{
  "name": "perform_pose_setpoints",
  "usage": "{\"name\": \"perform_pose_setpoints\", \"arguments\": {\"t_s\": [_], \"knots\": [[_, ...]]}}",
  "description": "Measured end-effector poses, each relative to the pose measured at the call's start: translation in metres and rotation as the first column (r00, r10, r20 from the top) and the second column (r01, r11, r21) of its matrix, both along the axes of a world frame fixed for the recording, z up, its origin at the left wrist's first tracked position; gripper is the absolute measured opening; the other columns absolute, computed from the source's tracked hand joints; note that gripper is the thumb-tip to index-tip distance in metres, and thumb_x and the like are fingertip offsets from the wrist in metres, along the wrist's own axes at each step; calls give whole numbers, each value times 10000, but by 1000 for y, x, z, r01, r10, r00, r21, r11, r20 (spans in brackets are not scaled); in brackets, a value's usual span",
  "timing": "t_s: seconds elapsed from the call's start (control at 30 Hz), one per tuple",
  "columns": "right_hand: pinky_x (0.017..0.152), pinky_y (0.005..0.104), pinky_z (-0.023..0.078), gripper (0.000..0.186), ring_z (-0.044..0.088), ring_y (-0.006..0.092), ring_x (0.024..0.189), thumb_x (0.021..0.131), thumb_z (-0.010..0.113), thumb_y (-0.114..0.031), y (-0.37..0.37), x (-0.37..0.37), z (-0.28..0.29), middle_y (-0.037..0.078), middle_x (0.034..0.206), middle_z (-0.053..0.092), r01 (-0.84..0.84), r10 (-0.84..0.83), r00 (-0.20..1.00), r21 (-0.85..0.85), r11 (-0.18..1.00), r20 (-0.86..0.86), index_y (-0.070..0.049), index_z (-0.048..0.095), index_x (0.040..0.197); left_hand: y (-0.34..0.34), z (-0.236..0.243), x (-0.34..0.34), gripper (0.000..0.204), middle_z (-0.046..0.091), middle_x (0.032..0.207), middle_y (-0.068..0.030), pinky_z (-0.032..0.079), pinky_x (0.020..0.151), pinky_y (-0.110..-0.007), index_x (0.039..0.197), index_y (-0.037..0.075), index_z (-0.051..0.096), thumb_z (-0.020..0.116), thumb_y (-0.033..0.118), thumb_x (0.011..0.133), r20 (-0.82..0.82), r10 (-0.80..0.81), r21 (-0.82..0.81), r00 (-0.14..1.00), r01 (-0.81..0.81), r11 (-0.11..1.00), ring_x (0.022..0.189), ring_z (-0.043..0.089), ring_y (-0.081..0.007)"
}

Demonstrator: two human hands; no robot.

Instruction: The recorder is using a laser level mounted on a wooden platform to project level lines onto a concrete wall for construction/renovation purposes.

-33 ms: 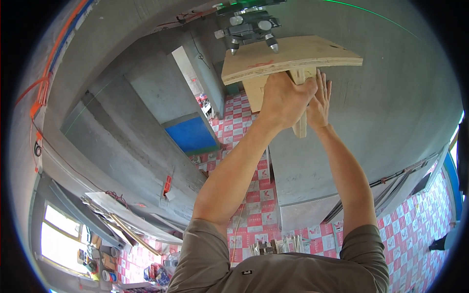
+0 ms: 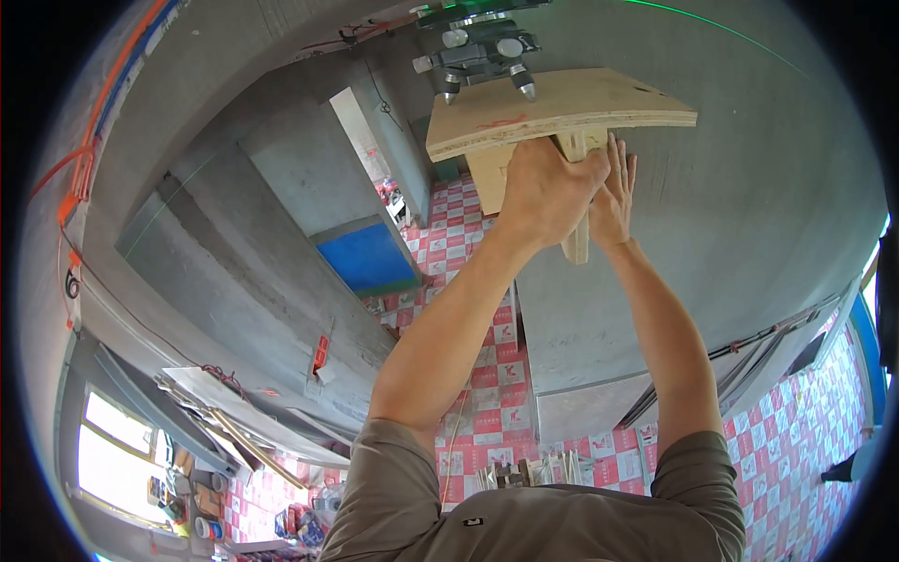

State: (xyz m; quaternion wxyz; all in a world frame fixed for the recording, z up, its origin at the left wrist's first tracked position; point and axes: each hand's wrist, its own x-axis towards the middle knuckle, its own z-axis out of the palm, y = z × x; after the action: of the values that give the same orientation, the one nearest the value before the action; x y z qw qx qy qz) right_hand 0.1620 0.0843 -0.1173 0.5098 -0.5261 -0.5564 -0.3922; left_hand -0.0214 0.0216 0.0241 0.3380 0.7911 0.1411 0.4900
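A plywood shelf bracket (image 2: 562,108) stands against the grey wall, with a flat top board and an upright rib (image 2: 575,245) beneath it. My left hand (image 2: 548,192) is closed around the rib just under the board, its fingertips partly hidden. On the other side of the rib, my right hand (image 2: 613,197) lies with fingers stretched upward against the wall and the bracket's back piece. A black laser level (image 2: 487,58) rests on the top board on small pointed feet; its upper part is cut off by the picture's edge.
A green laser line (image 2: 698,26) crosses the wall above. Red and white checkered sheeting (image 2: 487,403) covers the floor. Long boards and strips (image 2: 239,426) lean at the lower left, near a window (image 2: 117,459). A blue panel (image 2: 365,258) stands by the doorway.
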Motion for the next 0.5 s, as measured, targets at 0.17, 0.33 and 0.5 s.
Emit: {"name": "perform_pose_setpoints", "arguments": {"t_s": [0.17, 0.33, 0.5], "knots": [[1171, 589, 189, 797, 289, 421, 1439, 551, 898, -221, 1, 0, -1, 223, 1564, 296, -4, 4, 1000, -11, 1000, -14, -197, 621, 1298, 2, -1, 0, 368, 652, 1036, -194, 500, 867, -367, 1108, -83, 580, 625, 138, 817, -21, -4, 8, 1000, 5, 1000, 937, 624, -278], [1177, 582, 187, 829, 278, 414, 1447, 544, 903, -223, 1, -1, 0, 225, 1564, 295, -25, 25, 1000, -6, 1000, -11, -206, 613, 1320, 5, -2, 0, 350, 654, 1030, -192, 501, 864, -366, 1086, -81, 589, 624, 136, 814, -3, 19, 69, 1000, -19, 997, 929, 627, -282], [1178, 578, 184, 826, 278, 419, 1445, 558, 900, -272, 1, 2, -1, 227, 1563, 293, -26, 26, 1000, 3, 1000, -6, -208, 609, 1329, 8, -4, 3, 330, 659, 1026, -176, 504, 853, -362, 1072, -79, 595, 626, 122, 811, 0, -16, 69, 1000, 16, 998, 920, 631, -259]]}}
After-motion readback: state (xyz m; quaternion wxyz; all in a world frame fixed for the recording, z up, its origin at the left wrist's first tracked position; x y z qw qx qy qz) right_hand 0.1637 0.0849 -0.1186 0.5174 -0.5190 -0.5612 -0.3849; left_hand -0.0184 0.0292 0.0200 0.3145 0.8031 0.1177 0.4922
